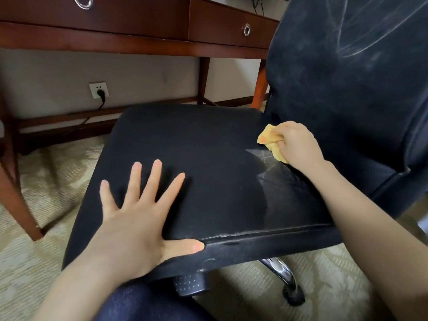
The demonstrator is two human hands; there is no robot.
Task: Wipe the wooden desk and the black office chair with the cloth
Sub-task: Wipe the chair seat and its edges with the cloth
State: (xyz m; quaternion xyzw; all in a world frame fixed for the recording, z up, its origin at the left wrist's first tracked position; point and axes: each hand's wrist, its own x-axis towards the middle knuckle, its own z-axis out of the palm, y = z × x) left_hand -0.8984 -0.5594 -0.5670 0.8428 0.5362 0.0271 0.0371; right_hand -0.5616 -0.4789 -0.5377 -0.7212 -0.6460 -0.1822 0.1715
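Observation:
The black office chair's seat [208,144] fills the middle of the view, its backrest [352,72] rising at the right with pale wipe streaks on it. My right hand [298,144] grips a bunched yellow cloth [268,140] and presses it on the seat's back right part, next to the backrest. Light streaks mark the fabric just in front of the cloth. My left hand [139,212] lies flat on the seat's front left part, fingers spread, thumb along the front edge. The wooden desk [139,26] stands behind the chair.
The desk has two drawers with metal ring pulls [247,29]. Its legs and a crossbar [69,121] stand behind and to the left. A wall socket [99,90] with a black plug sits under the desk. The chair's chrome base leg [281,272] and a caster rest on patterned carpet.

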